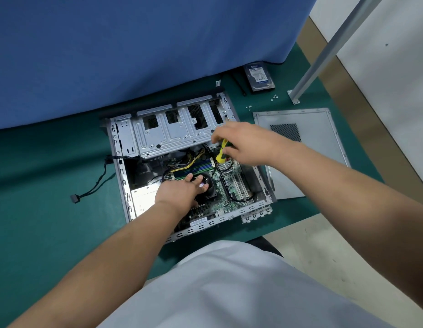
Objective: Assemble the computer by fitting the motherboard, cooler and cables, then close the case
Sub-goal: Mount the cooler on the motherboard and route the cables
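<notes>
Head cam looks straight down into the open case (125, 185), lying on its side on a green mat (52, 209). The motherboard (231, 185) is already sitting in the bottom of it, with yellow and black cables (194, 160) bunched over the RAM area. The left hand (182, 189) is flat on top of the black cooler (207, 185), fingers pretty much straight and spread over the fan, pressing rather than gripping. The right hand (241, 143) is up near the drive cage (172, 133), fingers curled round a yellow-handled screwdriver (221, 151) that points down toward the board; can't see the tip, it's lost in the clutter.

A loose black cable (97, 183) trails out the left side of the case and ends in a plug on the mat. The side panel (307, 143) lies flat just right of the case. Further back there's a hard drive (260, 78) by the blue cloth (134, 48), with a few tiny screws (249, 107) scattered near it.
</notes>
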The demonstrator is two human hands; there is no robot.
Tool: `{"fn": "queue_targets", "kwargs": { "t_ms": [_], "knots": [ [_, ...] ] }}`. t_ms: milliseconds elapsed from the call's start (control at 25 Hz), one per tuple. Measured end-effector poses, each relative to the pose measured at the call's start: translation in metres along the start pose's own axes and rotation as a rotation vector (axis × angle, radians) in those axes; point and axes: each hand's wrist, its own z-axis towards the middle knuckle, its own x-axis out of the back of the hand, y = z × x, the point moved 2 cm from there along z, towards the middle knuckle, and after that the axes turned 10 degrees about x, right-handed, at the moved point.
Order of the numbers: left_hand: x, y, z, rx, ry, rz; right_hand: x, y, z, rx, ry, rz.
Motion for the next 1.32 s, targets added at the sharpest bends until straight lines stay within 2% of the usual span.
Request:
{"fn": "queue_targets", "kwargs": {
  "t_ms": [120, 240, 280, 480, 600, 720, 800, 840, 1080, 1320],
  "knots": [
    [0.000, 0.000, 0.001, 0.007, -0.016, -0.005, -0.008, -0.003, -0.001, -0.060, 0.158, -0.057],
    [0.002, 0.001, 0.001, 0.015, -0.033, -0.003, -0.023, -0.012, -0.001, -0.265, 0.277, -0.299],
    [0.003, 0.002, 0.000, 0.017, -0.037, -0.002, -0.025, -0.013, 0.000, -0.280, 0.286, -0.312],
    [0.002, 0.001, -0.002, 0.011, -0.033, 0.007, -0.001, 0.001, 0.000, -0.035, 0.058, 0.077],
    [0.002, 0.000, 0.000, 0.016, -0.030, 0.000, -0.005, -0.001, -0.002, -0.005, 0.157, 0.017],
    [0.000, 0.000, 0.001, 0.024, -0.039, 0.000, -0.027, -0.009, 0.000, -0.238, 0.327, -0.220],
    [0.000, 0.001, 0.001, 0.027, -0.048, -0.006, -0.033, -0.010, 0.000, -0.378, 0.329, -0.355],
    [0.000, 0.001, 0.001, 0.026, -0.049, -0.008, -0.034, -0.009, 0.000, -0.383, 0.330, -0.358],
    [0.000, 0.000, 0.000, 0.011, -0.054, -0.018, -0.039, -0.005, -0.005, -0.181, 0.323, 0.149],
    [-0.001, 0.001, 0.002, -0.002, -0.036, 0.012, -0.055, -0.007, -0.013, -0.143, 0.471, 0.163]
  ]
}}
